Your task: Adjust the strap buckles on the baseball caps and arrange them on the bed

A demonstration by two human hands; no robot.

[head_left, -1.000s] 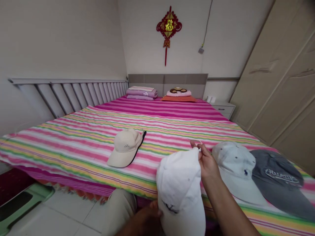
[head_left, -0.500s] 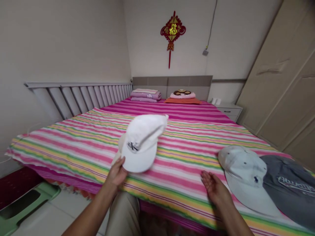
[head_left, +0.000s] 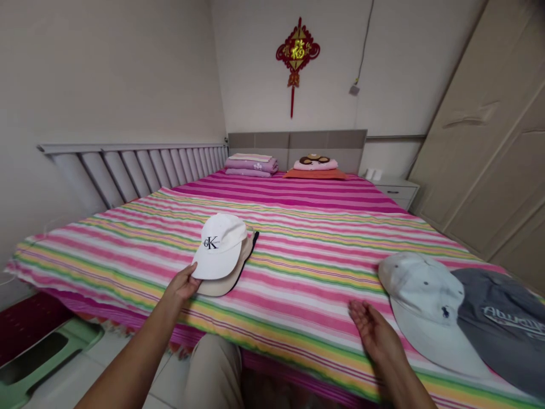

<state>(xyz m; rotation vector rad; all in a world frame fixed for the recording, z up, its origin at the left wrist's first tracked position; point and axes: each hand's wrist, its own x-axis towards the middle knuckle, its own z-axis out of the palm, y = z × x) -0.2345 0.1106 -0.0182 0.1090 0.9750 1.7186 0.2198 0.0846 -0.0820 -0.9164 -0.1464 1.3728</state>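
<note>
My left hand [head_left: 184,282] pinches the brim of a white baseball cap [head_left: 223,238] with black "CK" letters. The white cap lies over a beige cap [head_left: 225,284] with a dark rear edge, which shows beneath and to its right. Palm up, my right hand [head_left: 372,329] rests near the bed's front edge with its fingers stretched out and nothing in it. Just right of that hand lies a pale cap [head_left: 419,289] with a small dark logo. A dark grey cap [head_left: 502,318] with white lettering is partly covered by the pale one.
A striped sheet [head_left: 315,261] covers the bed. Folded purple bedding [head_left: 251,166] and an orange pillow [head_left: 315,174] sit by the headboard [head_left: 264,142]. A radiator [head_left: 136,170] runs along the left wall; a green stool [head_left: 51,358] stands at lower left.
My left hand has moved left and lowered the white cap onto the beige cap, where it now lies straighter. My right hand has hardly moved.
</note>
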